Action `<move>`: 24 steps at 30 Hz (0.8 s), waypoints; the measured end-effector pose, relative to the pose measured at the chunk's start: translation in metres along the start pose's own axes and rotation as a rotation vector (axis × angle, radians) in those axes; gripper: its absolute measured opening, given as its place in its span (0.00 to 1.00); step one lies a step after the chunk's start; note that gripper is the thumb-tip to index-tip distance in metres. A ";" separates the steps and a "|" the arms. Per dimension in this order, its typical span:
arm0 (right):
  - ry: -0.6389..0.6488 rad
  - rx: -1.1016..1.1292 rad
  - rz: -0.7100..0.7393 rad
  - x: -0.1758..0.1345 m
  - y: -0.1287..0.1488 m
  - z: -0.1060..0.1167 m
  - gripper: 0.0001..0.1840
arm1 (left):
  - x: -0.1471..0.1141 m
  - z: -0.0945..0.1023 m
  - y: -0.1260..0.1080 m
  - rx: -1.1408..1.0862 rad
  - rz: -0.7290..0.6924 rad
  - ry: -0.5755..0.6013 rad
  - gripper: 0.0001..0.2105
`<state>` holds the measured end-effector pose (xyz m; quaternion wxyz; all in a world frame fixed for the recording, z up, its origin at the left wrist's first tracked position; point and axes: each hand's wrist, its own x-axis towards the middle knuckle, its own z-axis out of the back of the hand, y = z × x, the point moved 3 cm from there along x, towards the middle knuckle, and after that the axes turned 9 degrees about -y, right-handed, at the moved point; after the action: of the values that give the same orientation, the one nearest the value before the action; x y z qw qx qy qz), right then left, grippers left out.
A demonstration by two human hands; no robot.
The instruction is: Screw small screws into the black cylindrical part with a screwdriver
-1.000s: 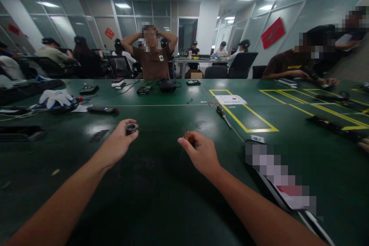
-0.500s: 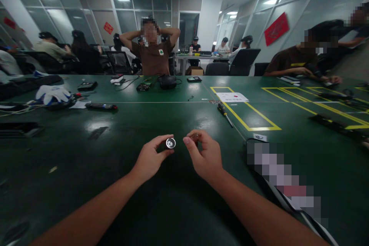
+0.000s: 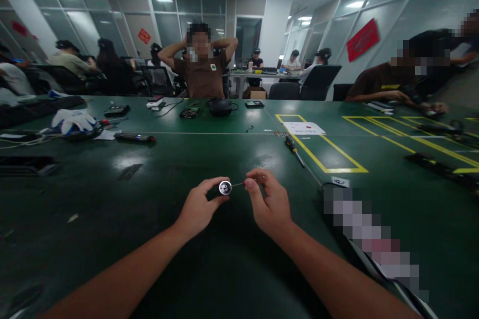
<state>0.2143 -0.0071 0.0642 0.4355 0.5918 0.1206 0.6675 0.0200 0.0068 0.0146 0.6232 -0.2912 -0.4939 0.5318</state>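
My left hand (image 3: 200, 204) pinches a small round cylinder (image 3: 225, 188) between thumb and fingers. Its open end with a bright metal rim faces me, and something dark and light shows inside. A thin, straight, rod-like piece (image 3: 237, 185) runs from that rim across to my right hand (image 3: 267, 199). The thumb and fingers of that hand are closed on it, near a small red part at the thumb tip. Most of what lies inside the right fingers is hidden, so its kind is unclear. Both hands are above the green table (image 3: 157, 259).
A screwdriver (image 3: 295, 150) lies beyond my right hand, beside yellow tape outlines and a white sheet (image 3: 304, 128). A dark pen-shaped tool (image 3: 134, 137) and white gloves (image 3: 73, 120) are at left. A long dark-edged object (image 3: 348, 239) lies right. People sit across the table.
The thin rod now shows between the hands, reaching the cylinder's rim; before, it was not visible. The cylinder's inside looks different. The whole view has shifted slightly.
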 end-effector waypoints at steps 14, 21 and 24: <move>0.293 0.074 0.096 -0.005 0.018 -0.005 0.05 | 0.004 -0.001 0.008 -0.132 0.035 -0.001 0.17; 0.246 0.147 0.177 -0.010 0.014 -0.006 0.21 | 0.005 0.000 0.009 -0.131 0.046 -0.012 0.18; 0.173 0.064 0.078 -0.010 0.011 -0.006 0.12 | 0.006 0.000 0.012 -0.159 0.045 -0.017 0.19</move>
<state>0.2031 -0.0181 0.0632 0.3778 0.5497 0.1558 0.7286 0.0151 0.0160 0.0059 0.5819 -0.3464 -0.5331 0.5071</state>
